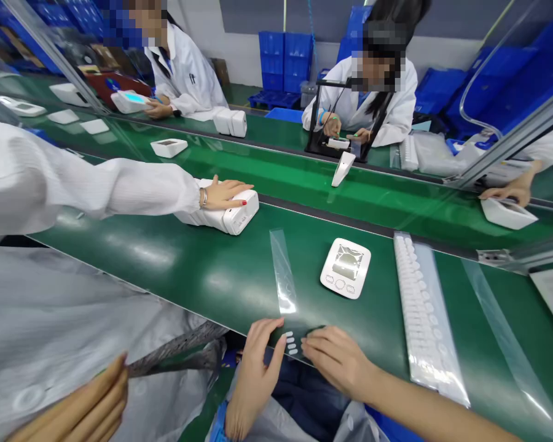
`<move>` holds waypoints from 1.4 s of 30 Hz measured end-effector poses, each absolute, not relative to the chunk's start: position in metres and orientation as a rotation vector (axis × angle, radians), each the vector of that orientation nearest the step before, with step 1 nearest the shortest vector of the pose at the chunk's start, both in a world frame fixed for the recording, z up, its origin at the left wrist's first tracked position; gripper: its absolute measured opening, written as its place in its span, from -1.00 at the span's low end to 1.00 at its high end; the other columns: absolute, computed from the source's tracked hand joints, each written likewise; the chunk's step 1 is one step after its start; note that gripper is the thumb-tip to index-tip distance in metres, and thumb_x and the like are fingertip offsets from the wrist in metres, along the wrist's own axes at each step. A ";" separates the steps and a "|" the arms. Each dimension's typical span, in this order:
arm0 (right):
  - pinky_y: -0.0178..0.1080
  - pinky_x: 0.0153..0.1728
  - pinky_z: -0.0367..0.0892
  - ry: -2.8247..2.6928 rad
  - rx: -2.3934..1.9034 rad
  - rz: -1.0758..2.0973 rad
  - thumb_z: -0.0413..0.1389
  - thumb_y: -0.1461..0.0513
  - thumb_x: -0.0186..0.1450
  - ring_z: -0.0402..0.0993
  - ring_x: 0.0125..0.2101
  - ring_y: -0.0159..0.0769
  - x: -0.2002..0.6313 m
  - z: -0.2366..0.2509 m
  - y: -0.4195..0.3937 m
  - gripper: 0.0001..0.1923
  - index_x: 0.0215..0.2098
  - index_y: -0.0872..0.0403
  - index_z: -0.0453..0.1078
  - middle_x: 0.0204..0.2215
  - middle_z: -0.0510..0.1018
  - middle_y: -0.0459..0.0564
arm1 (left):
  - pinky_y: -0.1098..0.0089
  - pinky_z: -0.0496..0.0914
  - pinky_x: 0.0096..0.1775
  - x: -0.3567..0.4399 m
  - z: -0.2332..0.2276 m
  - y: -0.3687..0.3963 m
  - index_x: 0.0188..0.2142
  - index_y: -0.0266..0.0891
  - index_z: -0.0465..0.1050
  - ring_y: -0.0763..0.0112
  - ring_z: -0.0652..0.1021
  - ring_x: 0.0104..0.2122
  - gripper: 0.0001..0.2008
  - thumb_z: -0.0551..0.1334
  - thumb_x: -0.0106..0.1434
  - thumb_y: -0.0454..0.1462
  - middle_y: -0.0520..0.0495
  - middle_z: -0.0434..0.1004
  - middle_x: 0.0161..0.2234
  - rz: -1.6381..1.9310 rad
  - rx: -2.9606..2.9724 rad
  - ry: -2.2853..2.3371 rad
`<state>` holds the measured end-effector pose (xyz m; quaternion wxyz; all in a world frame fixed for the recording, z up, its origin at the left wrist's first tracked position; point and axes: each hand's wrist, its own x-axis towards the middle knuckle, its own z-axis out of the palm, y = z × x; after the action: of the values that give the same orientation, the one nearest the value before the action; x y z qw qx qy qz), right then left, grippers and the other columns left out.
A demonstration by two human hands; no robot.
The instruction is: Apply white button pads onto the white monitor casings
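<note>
A long clear film strip [283, 276] lies on the green table, and its near end carries three small white pads [292, 343]. My left hand [254, 374] holds that near end at the table edge, fingers on its left side. My right hand [338, 361] pinches the same end from the right, fingertips touching the strip beside the pads. A white device front panel [345, 267] with a window and buttons lies just beyond my right hand, apart from it.
A sheet with several white pads [424, 307] and another clear strip [507, 350] lie to the right. A co-worker's sleeve and hand [223, 193] rest on a white device [233, 216] at left. Another hand [87, 405] shows at bottom left. People work across the green conveyor belt [304, 178].
</note>
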<state>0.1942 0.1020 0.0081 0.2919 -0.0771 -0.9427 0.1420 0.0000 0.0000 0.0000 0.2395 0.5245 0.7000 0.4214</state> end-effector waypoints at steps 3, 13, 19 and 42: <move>-0.18 -0.24 0.50 -2.411 -0.203 0.383 0.03 0.39 0.40 0.57 -0.15 -0.21 0.204 0.018 0.115 -0.71 0.07 0.20 0.40 -0.16 0.66 0.17 | 0.15 0.55 -0.11 0.006 0.006 0.003 0.04 -0.07 0.45 0.19 0.64 -0.17 -0.72 0.12 0.40 -0.15 -0.11 0.64 -0.18 1.232 1.104 1.719; -0.10 -0.11 0.52 -2.318 -0.329 0.625 0.15 0.23 0.38 0.57 -0.09 -0.17 0.201 0.015 0.125 -0.70 0.07 0.09 0.39 -0.16 0.63 0.15 | 0.21 0.53 0.05 0.023 -0.004 0.034 0.02 -0.23 0.44 0.18 0.66 -0.06 -0.58 0.35 0.22 -0.12 -0.19 0.69 -0.10 1.362 0.688 1.249; -0.16 -0.18 0.52 -2.168 -0.580 0.716 0.14 0.30 0.38 0.54 -0.18 -0.23 0.193 0.007 0.122 -0.82 -0.06 0.01 0.46 -0.21 0.56 0.06 | 0.15 0.60 -0.02 0.034 -0.005 0.034 -0.04 -0.12 0.53 0.10 0.68 -0.09 -0.73 0.29 0.28 -0.17 -0.09 0.70 -0.11 1.310 0.885 1.396; -0.10 -0.13 0.46 -2.189 -0.647 0.796 0.06 0.30 0.40 0.46 -0.14 -0.20 0.194 0.008 0.128 -0.91 -0.20 0.01 0.40 -0.21 0.51 0.04 | 0.31 0.56 0.00 0.041 -0.011 0.038 -0.02 -0.09 0.52 0.27 0.67 -0.07 -0.76 0.18 0.36 -0.27 -0.03 0.67 -0.04 1.219 1.170 1.548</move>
<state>0.1942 0.1279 0.0084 0.3542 -0.2504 -0.8467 0.3080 0.0414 0.0379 -0.0113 0.4124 0.4651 0.6155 0.4845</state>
